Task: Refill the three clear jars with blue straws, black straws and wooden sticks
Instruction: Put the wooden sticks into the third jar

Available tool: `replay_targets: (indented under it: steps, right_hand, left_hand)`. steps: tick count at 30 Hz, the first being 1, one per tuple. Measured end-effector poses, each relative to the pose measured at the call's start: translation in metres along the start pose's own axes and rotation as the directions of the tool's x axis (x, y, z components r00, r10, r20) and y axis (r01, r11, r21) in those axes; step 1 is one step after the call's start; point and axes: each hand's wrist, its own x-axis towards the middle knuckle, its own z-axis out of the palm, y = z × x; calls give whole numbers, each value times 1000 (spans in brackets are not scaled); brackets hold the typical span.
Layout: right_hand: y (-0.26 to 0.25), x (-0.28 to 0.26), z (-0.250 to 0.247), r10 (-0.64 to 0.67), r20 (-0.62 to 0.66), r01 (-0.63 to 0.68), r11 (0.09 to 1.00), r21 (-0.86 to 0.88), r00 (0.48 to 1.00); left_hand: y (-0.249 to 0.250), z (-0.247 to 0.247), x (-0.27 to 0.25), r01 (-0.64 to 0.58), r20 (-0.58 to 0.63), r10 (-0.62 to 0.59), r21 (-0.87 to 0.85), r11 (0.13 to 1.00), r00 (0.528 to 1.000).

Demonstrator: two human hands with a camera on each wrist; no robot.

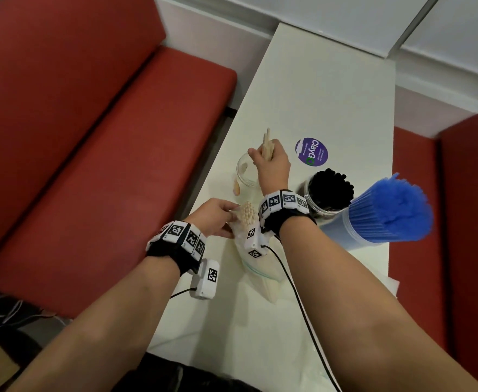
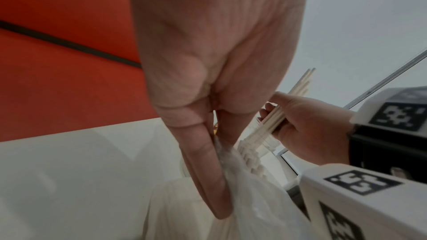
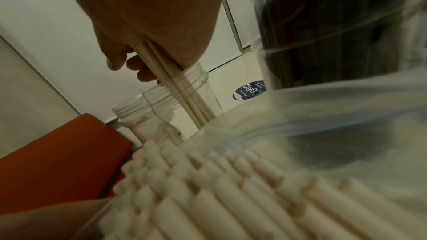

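Note:
My right hand (image 1: 270, 162) grips a small bunch of wooden sticks (image 1: 268, 144) over the mouth of a clear jar (image 1: 246, 173); in the right wrist view the wooden sticks (image 3: 175, 87) reach down into the clear jar (image 3: 161, 105). My left hand (image 1: 218, 217) pinches the rim of a clear plastic bag (image 1: 260, 267) with many more sticks (image 1: 247, 212) poking out of its top. The left thumb and fingers (image 2: 203, 163) clamp the plastic bag (image 2: 254, 198). A jar of black straws (image 1: 329, 190) and a jar of blue straws (image 1: 384, 213) stand to the right.
The white table (image 1: 317, 94) is narrow, with red bench seats (image 1: 90, 137) on the left and another red seat (image 1: 472, 222) on the right. A round purple sticker (image 1: 311, 151) lies past the jars. A black cable (image 1: 297, 290) runs from the right wrist unit.

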Motion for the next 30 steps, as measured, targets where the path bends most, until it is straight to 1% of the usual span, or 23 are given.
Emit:
replay_targets:
  steps: [4,6,7,9,11,12,13,14,17,19,20,21,22,23,24,25,26,27,28,29,30]
  right_hand:
    - [3,-6,-11,-57,-11,57,998,21,998]
    - [4,-11,-17,-93,9,93,996,12,996]
    - [4,-13,-20,-108,40,109,994,-10,993]
    - [4,-16,-25,-139,146,154,983,-100,980]
    - [2,-21,-29,-132,264,187,963,-195,955]
    - [2,-24,-31,-134,291,201,956,-214,947]
    - [1,-27,-33,-154,286,219,953,-211,946]
    - [-1,-29,-36,-188,251,239,952,-193,950]
    - [-11,-39,-48,-309,68,315,943,-105,949]
    - [-15,-48,-57,-316,-31,314,948,-51,948]
    - [-15,-54,-62,-284,-41,283,959,-29,958]
    - [-14,-61,-66,-229,-6,229,973,-19,973]
    - [-11,-68,-70,-149,76,152,988,-36,986]
    - [-7,-75,-73,-43,195,63,993,-100,980]
    - [-3,-82,-77,84,317,-15,977,-215,945]
    - [1,-89,-80,214,406,-63,933,-354,888]
    - [4,-96,-82,326,452,-76,869,-488,830]
    - [6,-103,-85,400,461,-56,800,-597,792]
    - [9,-109,-87,435,456,-17,738,-674,777]
    - [11,-115,-89,448,450,20,691,-722,772]
    - [14,-120,-90,450,450,47,664,-746,771]
  left_hand:
    - [-2,-1,-2,-17,0,17,-1,1000,1000]
    - [-3,-2,-3,-24,0,24,5,1000,1000]
    - [-3,-2,-4,-25,2,25,6,1000,1000]
    - [-4,-3,-6,-27,4,27,5,1000,1000]
    - [-6,-3,-8,-28,8,28,-11,1000,1000]
    - [-7,-3,-9,-29,11,29,-22,999,1000]
    - [-8,-3,-10,-29,11,29,-30,999,1000]
    - [-9,-3,-11,-29,9,29,-35,999,1000]
    - [-12,-2,-15,-25,-3,25,-31,999,1000]
    - [-12,0,-20,-28,-6,27,-33,999,1000]
    - [-13,1,-22,-32,-9,31,-33,999,999]
    - [-14,3,-24,-36,-16,36,-32,999,999]
    - [-16,5,-26,-42,-27,41,-31,999,999]
    - [-17,7,-28,-47,-43,46,-32,998,998]
    - [-19,10,-30,-55,-63,53,-33,998,997]
    - [-21,12,-32,-64,-81,61,-32,997,995]
    - [-23,15,-33,-75,-93,72,-29,997,993]
    - [-25,16,-35,-85,-100,82,-24,996,992]
    - [-27,18,-36,-93,-106,90,-24,995,990]
    - [-28,20,-38,-98,-116,95,-26,995,989]
    - [-30,21,-39,-101,-125,97,-29,994,987]
